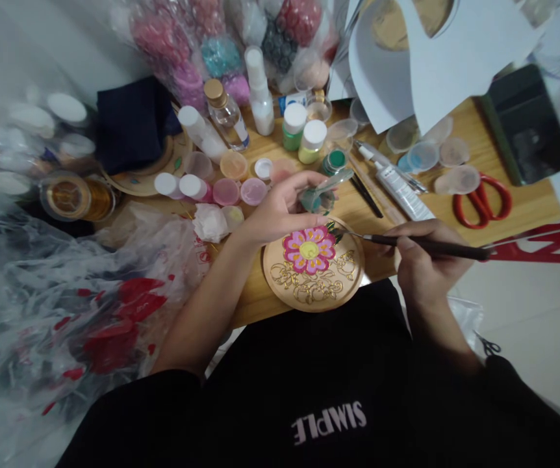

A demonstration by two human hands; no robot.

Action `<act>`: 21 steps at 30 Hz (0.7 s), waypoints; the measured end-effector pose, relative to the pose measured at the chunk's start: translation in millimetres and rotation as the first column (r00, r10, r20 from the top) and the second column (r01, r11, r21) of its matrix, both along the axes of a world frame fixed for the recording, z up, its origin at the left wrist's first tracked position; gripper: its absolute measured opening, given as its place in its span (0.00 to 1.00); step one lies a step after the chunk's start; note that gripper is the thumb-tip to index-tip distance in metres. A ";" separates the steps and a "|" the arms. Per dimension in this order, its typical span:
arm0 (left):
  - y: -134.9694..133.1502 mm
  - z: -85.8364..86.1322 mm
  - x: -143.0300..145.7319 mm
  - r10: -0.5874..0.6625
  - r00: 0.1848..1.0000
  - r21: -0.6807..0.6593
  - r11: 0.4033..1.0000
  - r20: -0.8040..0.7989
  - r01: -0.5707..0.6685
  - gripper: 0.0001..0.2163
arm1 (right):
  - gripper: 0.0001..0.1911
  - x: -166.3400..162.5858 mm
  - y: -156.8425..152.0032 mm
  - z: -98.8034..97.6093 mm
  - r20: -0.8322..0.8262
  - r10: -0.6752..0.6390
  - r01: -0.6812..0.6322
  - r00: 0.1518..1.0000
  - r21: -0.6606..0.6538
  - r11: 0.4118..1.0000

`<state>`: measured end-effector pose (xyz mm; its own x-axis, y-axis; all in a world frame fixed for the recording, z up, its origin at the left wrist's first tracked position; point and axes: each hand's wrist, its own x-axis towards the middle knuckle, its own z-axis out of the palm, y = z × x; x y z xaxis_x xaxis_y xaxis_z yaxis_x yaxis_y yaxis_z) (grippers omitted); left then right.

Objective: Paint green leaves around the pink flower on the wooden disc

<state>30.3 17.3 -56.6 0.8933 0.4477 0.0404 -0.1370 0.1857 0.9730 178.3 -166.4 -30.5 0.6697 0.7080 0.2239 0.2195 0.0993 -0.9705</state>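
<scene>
A round wooden disc (280,286) lies at the table's near edge, painted with a pink flower with a yellow centre and gold outlines. My right hand (423,260) is closed around a thin dark paintbrush (436,247); its tip touches the disc's upper right edge by a green leaf. My left hand (280,208) is just above the disc, closed on a small open pot of green paint (316,198) with its clear lid flipped up.
Small paint pots (238,190), bottles (260,91), a white tube (399,188) and red scissors (482,198) crowd the wooden table (528,208). Bead bags (221,45) and white paper (407,65) lie behind. Plastic bags (65,292) are at left, a dark tablet (528,123) at right.
</scene>
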 end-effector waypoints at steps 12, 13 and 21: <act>0.8 -1.8 0.4 0.004 1.000 0.018 1.000 -0.012 -0.003 0.24 | 0.06 -0.6 0.7 0.1 -0.011 0.002 -0.002 1.000 0.032 0.999; 0.9 -1.8 0.4 0.001 1.000 0.015 1.000 -0.009 -0.001 0.24 | 0.05 -0.7 0.5 -0.2 -0.013 0.002 -0.002 1.000 0.030 1.000; 0.0 0.1 -0.2 0.009 1.000 0.006 1.000 -0.015 -0.008 0.24 | 0.02 -1.4 -0.2 -1.6 -0.008 -0.034 0.034 0.999 -0.008 0.999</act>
<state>30.2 17.3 -56.5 0.8900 0.4550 0.0297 -0.1240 0.1788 0.9760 176.9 -166.6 -32.1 0.6950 0.6867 0.2131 0.2147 0.0846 -0.9730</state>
